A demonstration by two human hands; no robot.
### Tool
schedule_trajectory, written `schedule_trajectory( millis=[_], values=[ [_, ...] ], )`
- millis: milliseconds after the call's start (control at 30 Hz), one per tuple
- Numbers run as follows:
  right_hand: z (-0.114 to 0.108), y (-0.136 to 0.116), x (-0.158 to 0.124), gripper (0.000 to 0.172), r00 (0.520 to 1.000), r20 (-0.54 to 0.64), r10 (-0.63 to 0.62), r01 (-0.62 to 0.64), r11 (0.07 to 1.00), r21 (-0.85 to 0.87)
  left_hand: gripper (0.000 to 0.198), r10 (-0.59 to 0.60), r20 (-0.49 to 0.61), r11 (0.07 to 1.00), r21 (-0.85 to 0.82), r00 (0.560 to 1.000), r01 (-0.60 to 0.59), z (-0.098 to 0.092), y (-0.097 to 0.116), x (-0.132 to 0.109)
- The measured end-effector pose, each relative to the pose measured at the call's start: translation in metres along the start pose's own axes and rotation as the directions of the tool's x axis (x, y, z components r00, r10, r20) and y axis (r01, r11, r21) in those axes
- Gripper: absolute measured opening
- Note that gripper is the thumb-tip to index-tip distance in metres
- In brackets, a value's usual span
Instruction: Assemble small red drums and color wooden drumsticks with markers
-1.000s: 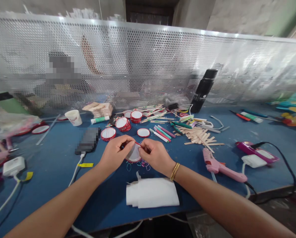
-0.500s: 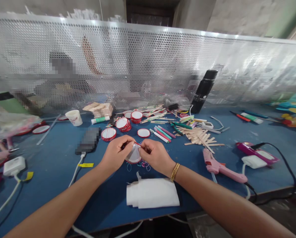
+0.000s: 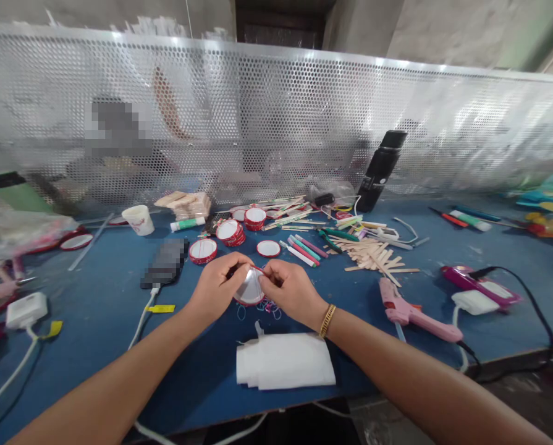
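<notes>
My left hand [image 3: 217, 285] grips a small round red-rimmed lid [image 3: 249, 290] just above the blue table [image 3: 95, 309]. My right hand [image 3: 293, 290], with a gold bracelet at the wrist, pinches a thin red band at the lid's upper rim. Both hands meet over the lid, fingers closed. Loose coloured rubber bands [image 3: 267, 307] lie under the hands. More red-rimmed lids [image 3: 230, 232] sit in a group just beyond.
A folded white cloth [image 3: 284, 361] lies near the table's front edge. A pink glue gun [image 3: 413, 311] and a purple device [image 3: 480, 286] with cables lie right. Markers [image 3: 304, 248], wooden sticks [image 3: 373, 254], a phone [image 3: 165, 262], a paper cup [image 3: 138, 219] and a black bottle [image 3: 380, 167] stand before a perforated screen [image 3: 276, 117].
The lid has tilted slightly in my hands; both hands stay in the same place over the rubber bands.
</notes>
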State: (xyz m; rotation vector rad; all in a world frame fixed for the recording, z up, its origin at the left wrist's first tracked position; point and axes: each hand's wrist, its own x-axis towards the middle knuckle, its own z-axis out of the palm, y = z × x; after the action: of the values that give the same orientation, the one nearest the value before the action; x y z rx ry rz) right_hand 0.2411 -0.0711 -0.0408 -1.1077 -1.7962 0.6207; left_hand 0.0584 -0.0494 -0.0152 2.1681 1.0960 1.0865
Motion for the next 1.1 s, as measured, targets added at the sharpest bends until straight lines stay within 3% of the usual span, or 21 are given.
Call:
schedule_trajectory(
  millis=[167, 300, 433, 733, 933, 1033, 1100],
  values=[
    [-0.003, 0.005, 0.004, 0.022, 0.997, -0.053, 0.049, -0.047, 0.998, 0.038, 0.03, -0.039, 0.068, 0.999, -0.016, 0.997, 0.04, 0.003, -0.001, -0.001],
    [-0.006, 0.011, 0.008, 0.011, 0.987, -0.036, 0.158, -0.149, 0.973, 0.178, 0.068, 0.012, 0.133, 0.999, 0.039, 0.991, -0.017, 0.007, -0.002, -0.002],
    [-0.007, 0.009, 0.009, 0.015, 0.975, 0.011, 0.221, -0.214, 0.93, 0.3, 0.085, 0.046, 0.15, 0.997, 0.054, 0.988, -0.055, 0.006, -0.002, -0.002],
    [-0.005, 0.014, 0.009, 0.026, 0.975, 0.061, 0.214, -0.221, 0.889, 0.402, 0.068, 0.074, 0.155, 0.993, 0.078, 0.985, -0.087, 0.003, 0.0, -0.001],
    [-0.011, 0.014, 0.012, 0.025, 0.979, 0.038, 0.2, -0.198, 0.898, 0.394, 0.075, -0.012, 0.141, 0.995, -0.091, 0.99, 0.026, 0.004, -0.003, 0.001],
    [-0.022, 0.02, 0.017, 0.021, 0.98, -0.086, 0.178, -0.147, 0.949, 0.28, 0.079, -0.103, 0.069, 0.976, -0.184, 0.992, 0.114, 0.003, -0.004, 0.003],
    [-0.03, 0.025, 0.019, 0.015, 0.984, -0.147, 0.098, -0.087, 0.993, 0.08, 0.08, -0.138, 0.01, 0.97, -0.2, 0.99, 0.137, 0.002, -0.004, 0.005]
  ],
)
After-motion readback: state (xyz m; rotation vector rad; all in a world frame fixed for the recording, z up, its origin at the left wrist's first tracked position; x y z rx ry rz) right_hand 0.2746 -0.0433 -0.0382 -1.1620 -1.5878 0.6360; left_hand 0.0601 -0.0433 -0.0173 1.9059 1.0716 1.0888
